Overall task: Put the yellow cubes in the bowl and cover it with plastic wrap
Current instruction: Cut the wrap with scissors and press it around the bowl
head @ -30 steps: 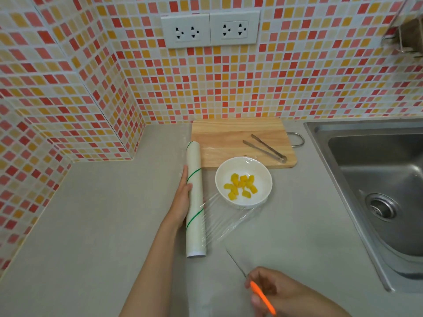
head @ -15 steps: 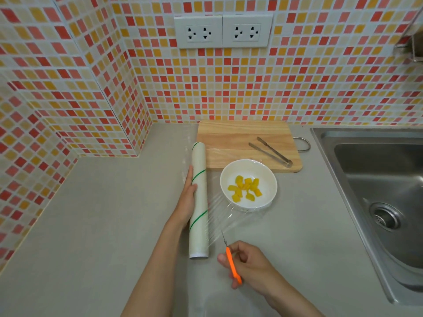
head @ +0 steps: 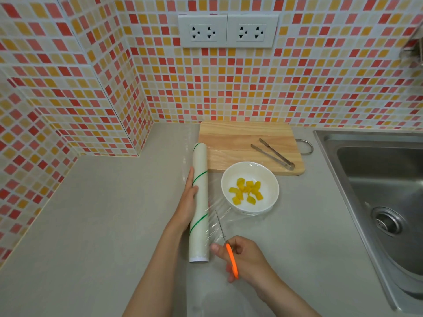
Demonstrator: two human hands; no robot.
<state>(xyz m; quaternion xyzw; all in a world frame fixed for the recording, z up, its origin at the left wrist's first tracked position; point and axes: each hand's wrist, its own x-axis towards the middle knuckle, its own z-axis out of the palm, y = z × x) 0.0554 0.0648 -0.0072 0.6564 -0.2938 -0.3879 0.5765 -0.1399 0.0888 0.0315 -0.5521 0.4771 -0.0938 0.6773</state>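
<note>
On the grey counter: one plastic wrap roll (head: 199, 202), one white bowl (head: 270, 175), about ten yellow cubes (head: 246, 191) inside it, one pair of scissors (head: 226, 244).
The left hand (head: 188, 200) lies flat, fingers extended, against the roll's side; the right hand (head: 245, 257) grips the orange scissor handles. Since half a second ago the blades have advanced into the film stretched from roll to bowl.

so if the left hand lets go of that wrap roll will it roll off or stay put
The wrap roll is a smooth cylinder lying flat on the counter, so it would probably roll at a nudge. The left hand rests against its side. The film stretched toward the bowl looks thin and floppy, so it would hardly hold it.
</note>
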